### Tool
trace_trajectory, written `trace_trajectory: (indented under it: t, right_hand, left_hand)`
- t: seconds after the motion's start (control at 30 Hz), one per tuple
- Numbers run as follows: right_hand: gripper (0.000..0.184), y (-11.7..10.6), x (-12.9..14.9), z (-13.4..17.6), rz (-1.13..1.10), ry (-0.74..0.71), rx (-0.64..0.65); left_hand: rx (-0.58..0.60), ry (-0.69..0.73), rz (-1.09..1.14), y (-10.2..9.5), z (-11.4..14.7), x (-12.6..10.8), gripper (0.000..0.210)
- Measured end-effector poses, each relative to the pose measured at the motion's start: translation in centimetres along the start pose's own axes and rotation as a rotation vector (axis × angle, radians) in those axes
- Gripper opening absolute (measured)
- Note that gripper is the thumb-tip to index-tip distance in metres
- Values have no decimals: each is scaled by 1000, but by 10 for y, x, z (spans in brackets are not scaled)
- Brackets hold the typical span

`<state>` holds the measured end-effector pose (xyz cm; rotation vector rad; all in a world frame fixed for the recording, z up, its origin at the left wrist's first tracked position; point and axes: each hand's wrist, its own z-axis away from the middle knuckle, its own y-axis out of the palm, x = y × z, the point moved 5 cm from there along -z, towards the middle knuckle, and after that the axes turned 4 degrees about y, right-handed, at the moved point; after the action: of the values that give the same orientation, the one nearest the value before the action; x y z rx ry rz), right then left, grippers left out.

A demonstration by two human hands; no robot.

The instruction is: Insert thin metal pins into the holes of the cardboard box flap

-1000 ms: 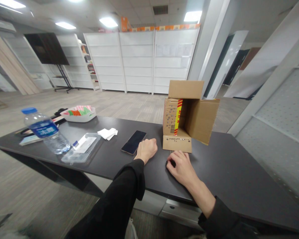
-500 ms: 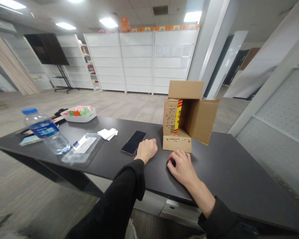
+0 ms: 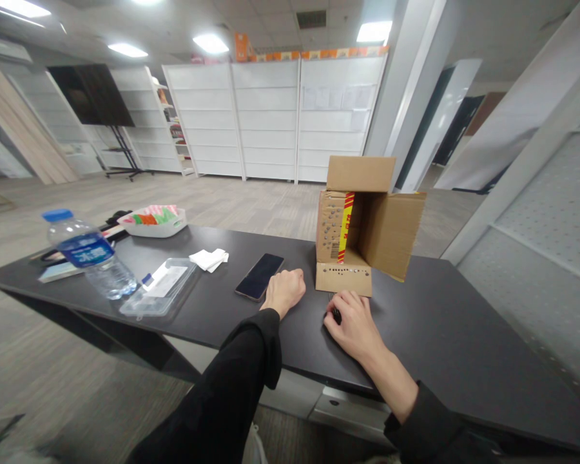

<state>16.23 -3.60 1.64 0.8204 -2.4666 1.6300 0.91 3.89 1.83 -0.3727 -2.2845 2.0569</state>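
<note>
"What stands at the left end?"

"A bottle on the desk, with a tray behind it, then a clear case and a tissue."

"Next along?"

"The phone, lying flat, and just beside it the person's left hand. Its fingers are folded into a loose fist; whether anything is inside, one cannot tell."

"And the right hand?"

"It rests low on the desk, fingers curled narrowly around a dark thing. Most of that is covered, so its kind cannot be told."

"Where is the dark thing, exactly?"

"Just in front of the box, near its lower flap, outside the opening."

"How far along does it look?"

"Opening the box is done: its flaps spread outward. The handling of the dark thing seems unfinished, since the fingers haven't let go. How much remains, the view does not settle."
</note>
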Motion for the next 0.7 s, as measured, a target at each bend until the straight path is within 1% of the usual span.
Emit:
trace_trajectory:
  t: [0.13, 0.5, 0.7]
  right_hand:
    - [8, 0, 0, 1, -4, 2, 0]
    - [13, 2, -5, 0, 67, 29, -35]
    - [15, 2, -7, 0, 91, 53, -38]
  left_hand:
    - [-14, 14, -7, 1, -1, 0, 37]
    - [17, -23, 12, 0, 0, 0, 39]
    - [10, -20, 13, -1, 1, -1, 37]
